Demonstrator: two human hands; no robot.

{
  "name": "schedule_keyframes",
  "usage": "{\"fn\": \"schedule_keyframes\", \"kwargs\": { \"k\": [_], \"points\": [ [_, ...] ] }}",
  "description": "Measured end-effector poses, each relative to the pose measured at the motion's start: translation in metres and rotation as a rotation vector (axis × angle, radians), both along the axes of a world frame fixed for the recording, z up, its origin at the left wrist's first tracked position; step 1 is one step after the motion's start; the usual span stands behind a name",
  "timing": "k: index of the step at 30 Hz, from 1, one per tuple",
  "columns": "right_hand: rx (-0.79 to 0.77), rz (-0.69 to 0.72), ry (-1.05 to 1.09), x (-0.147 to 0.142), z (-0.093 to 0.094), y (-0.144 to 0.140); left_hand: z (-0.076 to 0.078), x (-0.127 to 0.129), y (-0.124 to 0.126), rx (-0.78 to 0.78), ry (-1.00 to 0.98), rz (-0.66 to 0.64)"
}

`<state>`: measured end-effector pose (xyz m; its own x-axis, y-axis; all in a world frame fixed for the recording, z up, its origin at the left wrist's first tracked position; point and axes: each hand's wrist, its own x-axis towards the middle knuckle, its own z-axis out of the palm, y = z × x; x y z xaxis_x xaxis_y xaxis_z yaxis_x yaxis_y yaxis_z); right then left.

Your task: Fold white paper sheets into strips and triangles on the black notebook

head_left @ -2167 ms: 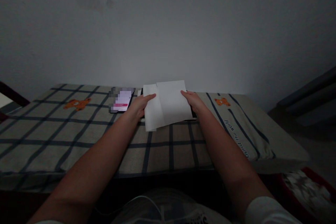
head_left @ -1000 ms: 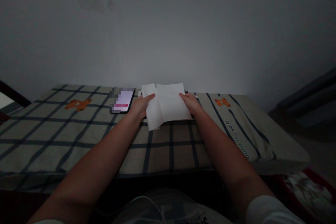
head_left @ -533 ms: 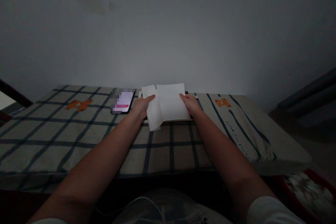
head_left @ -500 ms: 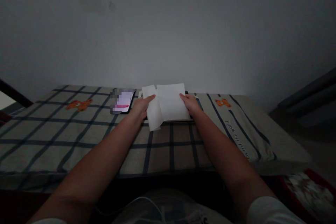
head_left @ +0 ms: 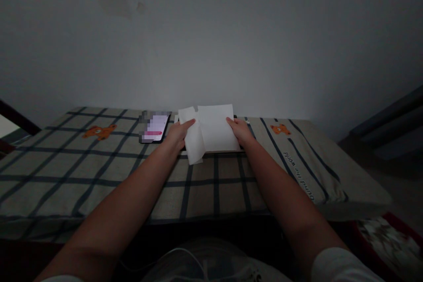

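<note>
White paper (head_left: 216, 128) is held up between my two hands, over the middle of a checked cloth. Its left part is folded over or partly separate, with a notch at the top edge and a corner hanging lower; I cannot tell if it is one sheet or two. My left hand (head_left: 180, 133) pinches this left part, thumb on top. My right hand (head_left: 240, 130) grips the right edge, thumb also on top. Beneath the paper a dark, flat object (head_left: 224, 153) shows only along its edge, mostly hidden.
A tablet or phone with a lit screen (head_left: 155, 127) lies left of my left hand. The checked cloth (head_left: 205, 194) with orange bear prints covers the table, which stands against a grey wall (head_left: 211, 44). A white cable (head_left: 185, 250) crosses my lap.
Hardly anything differs. The paper has shifted very slightly, and both hands keep the same hold.
</note>
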<state>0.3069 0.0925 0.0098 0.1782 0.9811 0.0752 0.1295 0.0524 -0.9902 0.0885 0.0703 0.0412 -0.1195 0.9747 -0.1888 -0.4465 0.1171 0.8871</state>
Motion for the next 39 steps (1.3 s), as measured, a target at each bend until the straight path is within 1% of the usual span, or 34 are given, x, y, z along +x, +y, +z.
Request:
{"fn": "schedule_keyframes", "kwargs": {
  "k": [3, 7, 9, 11, 13, 16, 19, 21, 23, 25, 27, 29, 30, 32, 35, 37, 39],
  "points": [
    [0.004, -0.002, -0.029, 0.0, 0.002, -0.002, -0.001, -0.002, 0.001, 0.014, 0.028, -0.034],
    [0.027, -0.01, -0.048, 0.001, 0.002, -0.001, -0.002, -0.005, 0.004, 0.036, 0.029, -0.138],
    [0.053, -0.015, -0.071, 0.004, 0.001, 0.0, -0.003, -0.006, 0.006, 0.02, 0.01, -0.192],
    [0.08, -0.029, -0.114, 0.007, -0.001, 0.003, -0.002, -0.007, 0.007, -0.01, 0.001, -0.228],
    [0.101, -0.048, -0.158, 0.01, -0.002, 0.005, -0.002, -0.008, 0.008, -0.008, 0.007, -0.256],
    [0.12, -0.071, -0.205, 0.014, -0.003, 0.008, -0.002, -0.008, 0.007, 0.076, 0.02, -0.271],
    [0.134, -0.097, -0.291, 0.016, -0.002, 0.008, -0.004, -0.008, 0.007, 0.143, 0.069, -0.214],
    [0.139, -0.122, -0.384, 0.018, -0.001, 0.008, -0.007, -0.007, 0.008, 0.173, 0.143, -0.153],
    [0.137, -0.14, -0.473, 0.019, 0.001, 0.008, -0.012, -0.006, 0.008, 0.218, 0.258, -0.128],
    [0.13, -0.152, -0.545, 0.02, 0.002, 0.007, -0.016, -0.005, 0.009, 0.299, 0.446, -0.109],
    [0.128, -0.166, -0.61, 0.02, 0.002, 0.006, -0.018, -0.006, 0.01, 0.416, 0.685, -0.061],
    [0.131, -0.178, -0.661, 0.02, 0.001, 0.005, -0.019, -0.008, 0.011, 0.526, 0.9, -0.024],
    [0.131, -0.182, -0.679, 0.02, 0.001, 0.005, -0.018, -0.01, 0.011, 0.57, 0.986, -0.032],
    [0.124, -0.188, -0.707, 0.019, 0.0, 0.005, -0.017, -0.012, 0.01, 0.646, 1.129, -0.112],
    [0.105, -0.19, -0.752, 0.018, -0.001, 0.005, -0.016, -0.016, 0.009, 0.708, 1.282, -0.294],
    [0.084, -0.185, -0.781, 0.018, -0.001, 0.005, -0.018, -0.017, 0.008, 0.694, 1.311, -0.362],
    [0.061, -0.175, -0.805, 0.018, -0.001, 0.004, -0.022, -0.018, 0.009, 0.671, 1.274, -0.391]
  ]
}}
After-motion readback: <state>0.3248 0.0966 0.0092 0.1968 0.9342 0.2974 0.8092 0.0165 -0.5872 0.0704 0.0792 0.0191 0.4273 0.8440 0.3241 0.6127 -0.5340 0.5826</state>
